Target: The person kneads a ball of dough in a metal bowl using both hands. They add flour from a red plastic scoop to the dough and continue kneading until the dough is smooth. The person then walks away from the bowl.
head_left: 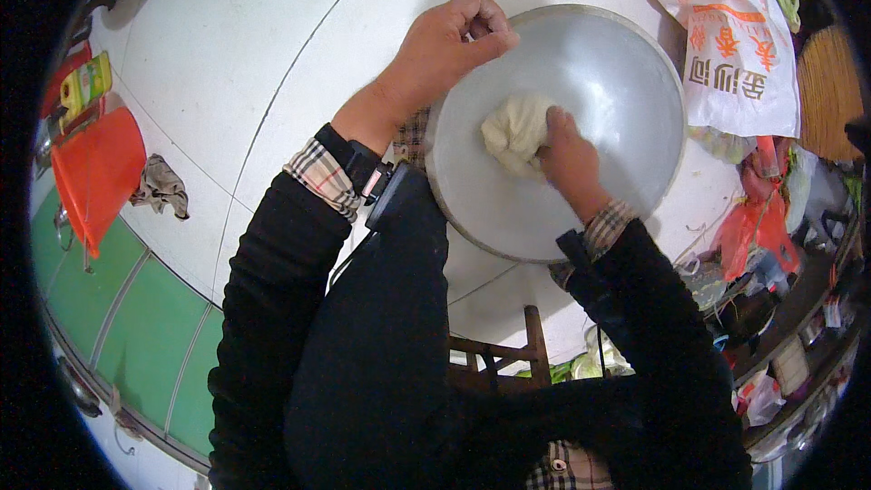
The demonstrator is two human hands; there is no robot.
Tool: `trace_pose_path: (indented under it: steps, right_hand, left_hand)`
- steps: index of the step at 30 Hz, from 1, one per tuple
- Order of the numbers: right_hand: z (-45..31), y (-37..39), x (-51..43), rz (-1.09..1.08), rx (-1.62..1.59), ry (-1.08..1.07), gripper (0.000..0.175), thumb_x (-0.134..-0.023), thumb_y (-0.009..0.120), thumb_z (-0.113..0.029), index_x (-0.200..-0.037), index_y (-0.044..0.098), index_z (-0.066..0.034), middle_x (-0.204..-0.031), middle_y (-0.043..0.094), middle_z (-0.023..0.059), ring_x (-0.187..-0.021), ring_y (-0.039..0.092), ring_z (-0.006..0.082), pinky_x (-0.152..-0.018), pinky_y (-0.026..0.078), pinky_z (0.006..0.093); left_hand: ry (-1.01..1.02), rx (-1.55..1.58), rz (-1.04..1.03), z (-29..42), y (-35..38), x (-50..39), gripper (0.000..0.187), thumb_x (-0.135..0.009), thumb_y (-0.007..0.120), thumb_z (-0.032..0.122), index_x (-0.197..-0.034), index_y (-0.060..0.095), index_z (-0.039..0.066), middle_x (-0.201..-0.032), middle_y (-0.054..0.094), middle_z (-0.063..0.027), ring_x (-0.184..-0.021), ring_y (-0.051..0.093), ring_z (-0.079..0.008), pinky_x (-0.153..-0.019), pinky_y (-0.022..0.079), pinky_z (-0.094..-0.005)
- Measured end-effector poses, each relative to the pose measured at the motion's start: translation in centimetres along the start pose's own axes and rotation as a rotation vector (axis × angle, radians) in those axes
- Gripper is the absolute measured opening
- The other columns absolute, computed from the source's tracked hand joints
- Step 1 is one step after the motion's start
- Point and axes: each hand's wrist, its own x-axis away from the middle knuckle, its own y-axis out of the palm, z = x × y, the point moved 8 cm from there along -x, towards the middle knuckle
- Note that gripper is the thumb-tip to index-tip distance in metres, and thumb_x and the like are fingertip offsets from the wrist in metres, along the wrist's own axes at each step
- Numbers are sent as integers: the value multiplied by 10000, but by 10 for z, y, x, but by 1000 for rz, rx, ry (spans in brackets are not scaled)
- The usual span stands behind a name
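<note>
A wide, round metal basin (pixel 612 170) stands in front of me, with a lump of pale dough (pixel 515 133) lying in it, left of its middle. My right hand (pixel 573 156) grips the right side of the dough, thumb on top. Over the upper left rim of the basin hangs my left hand (pixel 469 30), its fingers curled and the thumb near the fingertips. Nothing shows in this left hand, and it is apart from the dough. Its inner side is partly hidden.
A printed white and orange flour sack (pixel 742 61) lies right of the basin, beside a brown straw-like thing (pixel 830 95). Red plastic bags (pixel 759 231) are at the lower right. A wooden stool (pixel 534 347) is below the basin. An orange bag (pixel 102 177) and a grey rag (pixel 162 185) are at left.
</note>
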Motion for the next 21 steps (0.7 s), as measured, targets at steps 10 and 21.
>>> trace_pose_path:
  steps: [10,21]
  right_hand:
    - [-49,-56,-22,46,-136,-139,676,-756,754,-343,-1341,448,-199,-1272,491,151,-951,642,351,-755,550,458]
    - [-49,-8,74,-52,332,-635,262,-797,593,-97,-1032,679,-173,-1147,546,124,-948,613,298,-768,536,413]
  left_hand:
    - [27,83,2,-5,1,-3,167,-887,695,171,-963,587,67,-933,635,5,-816,570,-69,-749,484,-234]
    - [56,104,4,-4,2,-2,172,-900,684,173,-994,585,69,-871,599,18,-797,567,-64,-739,481,-225]
